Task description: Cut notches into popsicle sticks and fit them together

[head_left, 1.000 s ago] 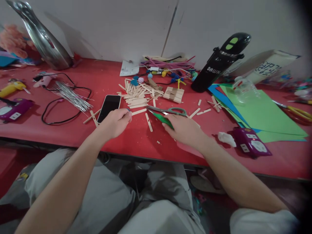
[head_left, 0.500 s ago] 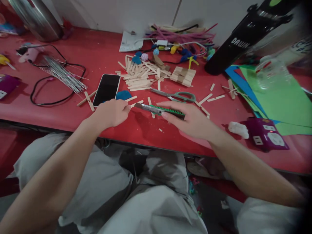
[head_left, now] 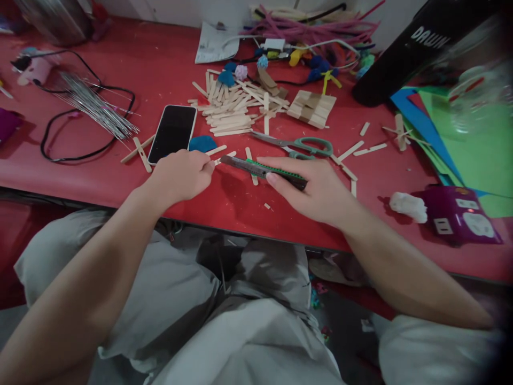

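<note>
My right hand [head_left: 316, 184] is closed round a green and black utility knife [head_left: 276, 174], its blade pointing left. The blade's tip meets or nearly meets a small wooden craft stick [head_left: 217, 161] pinched in my left hand [head_left: 184, 174]; most of that stick is hidden by the fingers. Behind my left hand lie a blue piece [head_left: 202, 144] and a phone [head_left: 173, 133] with a dark screen. One loose craft stick [head_left: 254, 176] rests on the table behind the knife. Scissors [head_left: 296, 145] with green handles lie just beyond my right hand.
On the red table [head_left: 248, 208], a heap of craft sticks [head_left: 232, 112] lies at the back. To the left is a bundle of metal wires [head_left: 98, 109]. Right of me stand a black bottle [head_left: 396, 61], coloured paper [head_left: 481, 149] and a purple power socket [head_left: 460, 214].
The camera view has shifted, so the table's things sit higher in the picture. Both hands keep their grips, and the knife stays close to the stick with hardly any movement.
</note>
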`<state>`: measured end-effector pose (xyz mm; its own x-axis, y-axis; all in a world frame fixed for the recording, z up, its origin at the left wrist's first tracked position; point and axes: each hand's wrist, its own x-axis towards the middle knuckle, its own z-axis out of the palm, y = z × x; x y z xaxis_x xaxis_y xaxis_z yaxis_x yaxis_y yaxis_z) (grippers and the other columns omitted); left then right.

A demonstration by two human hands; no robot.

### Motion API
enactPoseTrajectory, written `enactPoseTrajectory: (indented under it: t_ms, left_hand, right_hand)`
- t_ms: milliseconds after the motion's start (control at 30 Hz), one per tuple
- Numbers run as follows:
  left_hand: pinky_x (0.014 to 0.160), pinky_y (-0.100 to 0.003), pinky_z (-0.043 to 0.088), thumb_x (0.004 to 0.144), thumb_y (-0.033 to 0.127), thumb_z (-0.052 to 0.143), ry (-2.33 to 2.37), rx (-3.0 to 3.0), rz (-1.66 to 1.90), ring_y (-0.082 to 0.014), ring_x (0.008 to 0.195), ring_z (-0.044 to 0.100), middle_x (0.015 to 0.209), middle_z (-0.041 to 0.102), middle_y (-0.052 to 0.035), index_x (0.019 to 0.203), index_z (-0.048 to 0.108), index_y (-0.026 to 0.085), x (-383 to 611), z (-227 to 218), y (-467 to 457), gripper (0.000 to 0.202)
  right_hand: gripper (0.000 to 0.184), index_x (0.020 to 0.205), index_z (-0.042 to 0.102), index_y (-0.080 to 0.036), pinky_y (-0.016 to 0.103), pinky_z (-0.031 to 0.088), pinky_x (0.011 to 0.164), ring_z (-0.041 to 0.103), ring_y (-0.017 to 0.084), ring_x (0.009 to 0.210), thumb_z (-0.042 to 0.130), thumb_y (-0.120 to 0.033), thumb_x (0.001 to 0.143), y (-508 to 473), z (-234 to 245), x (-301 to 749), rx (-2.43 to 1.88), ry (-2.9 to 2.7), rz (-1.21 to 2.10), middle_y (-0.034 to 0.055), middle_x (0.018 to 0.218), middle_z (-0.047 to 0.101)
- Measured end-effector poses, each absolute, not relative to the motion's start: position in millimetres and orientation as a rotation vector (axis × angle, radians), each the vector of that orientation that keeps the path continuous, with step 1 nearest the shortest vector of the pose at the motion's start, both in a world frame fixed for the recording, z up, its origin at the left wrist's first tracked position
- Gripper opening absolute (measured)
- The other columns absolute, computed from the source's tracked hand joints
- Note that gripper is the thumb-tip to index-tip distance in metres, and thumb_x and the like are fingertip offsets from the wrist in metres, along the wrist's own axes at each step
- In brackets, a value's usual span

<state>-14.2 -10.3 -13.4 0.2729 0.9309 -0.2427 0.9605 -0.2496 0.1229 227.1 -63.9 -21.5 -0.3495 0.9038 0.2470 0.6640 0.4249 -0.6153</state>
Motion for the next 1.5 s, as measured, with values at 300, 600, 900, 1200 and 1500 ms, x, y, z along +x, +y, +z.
enactPoseTrajectory:
  t_ms: [300,600,900,1200,1500]
  left_hand:
    - [0.080,-0.046,0.049,0.094,0.039,0.032,1.805,2.264,-0.231,-0.0372,0.099,0.066,0.105,0.072,-0.0166,0.102,0.071,0.020,-9,-11,-10,0.044]
    - [0.079,-0.046,0.050,0.091,0.033,0.035,1.852,2.291,-0.210,-0.0386,0.099,0.067,0.104,0.073,-0.0177,0.106,0.073,0.018,-5,-12,-14,0.043]
    - [0.077,-0.046,0.050,0.089,0.030,0.036,1.833,2.346,-0.149,-0.0388,0.095,0.068,0.097,0.073,-0.0176,0.099,0.073,0.017,-6,-16,-16,0.040]
    - [0.075,-0.045,0.050,0.090,0.032,0.034,1.847,2.341,-0.159,-0.0379,0.092,0.069,0.097,0.073,-0.0174,0.100,0.072,0.018,-6,-16,-18,0.042]
    - [0.078,-0.042,0.049,0.092,0.035,0.034,1.899,2.332,-0.167,-0.0362,0.095,0.069,0.099,0.073,-0.0176,0.103,0.072,0.018,-5,-16,-19,0.043]
  right_hand:
    - [0.035,0.125,0.068,-0.022,0.034,0.056,0.094,0.072,0.023,0.105,0.054,-0.026,0.094,-68,-24,224,-1.320,-2.144,0.493,0.0022,0.118,0.074]
    - [0.041,0.132,0.062,-0.016,0.031,0.054,0.078,0.072,0.020,0.084,0.045,-0.025,0.096,-72,-33,220,-1.279,-2.292,0.327,0.0072,0.097,0.077]
    - [0.045,0.136,0.058,-0.014,0.030,0.054,0.074,0.067,0.018,0.072,0.044,-0.022,0.095,-74,-47,222,-1.277,-2.357,0.307,0.0078,0.083,0.072]
    - [0.039,0.131,0.061,-0.013,0.028,0.053,0.071,0.067,0.017,0.071,0.044,-0.023,0.097,-76,-52,224,-1.168,-2.250,0.238,0.0055,0.079,0.072]
    - [0.041,0.133,0.061,-0.015,0.030,0.055,0.072,0.070,0.018,0.076,0.043,-0.024,0.097,-75,-52,219,-1.174,-2.236,0.277,0.0074,0.086,0.075]
